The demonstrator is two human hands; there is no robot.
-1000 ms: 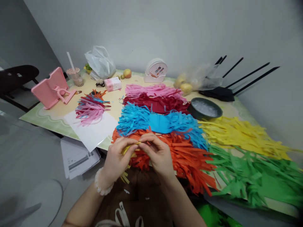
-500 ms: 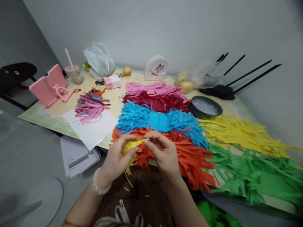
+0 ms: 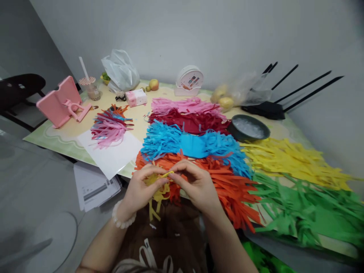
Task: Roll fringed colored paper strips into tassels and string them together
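Observation:
My left hand (image 3: 140, 189) and my right hand (image 3: 196, 184) meet in front of the table's near edge, both pinched on a piece of yellow fringed paper (image 3: 155, 197). Its cut strips dangle below my left hand. My left wrist wears a white bead bracelet (image 3: 121, 222). Just behind my hands lies a sheet of orange fringed paper (image 3: 224, 182), and past it a blue fringed sheet (image 3: 193, 146).
More fringed sheets cover the table: dark red (image 3: 190, 121), pink (image 3: 182, 104), yellow (image 3: 287, 159), green (image 3: 307, 212). A mixed strip bundle (image 3: 109, 125) lies on white paper (image 3: 113, 157). A dark bowl (image 3: 248, 129), pink stand (image 3: 59, 100), drink cup (image 3: 89, 89) and plastic bag (image 3: 121, 72) stand behind.
The yellow piece, spread wider between my fingers half a second ago, is now bunched tighter, with more strips hanging down. Both hands stay in the same place.

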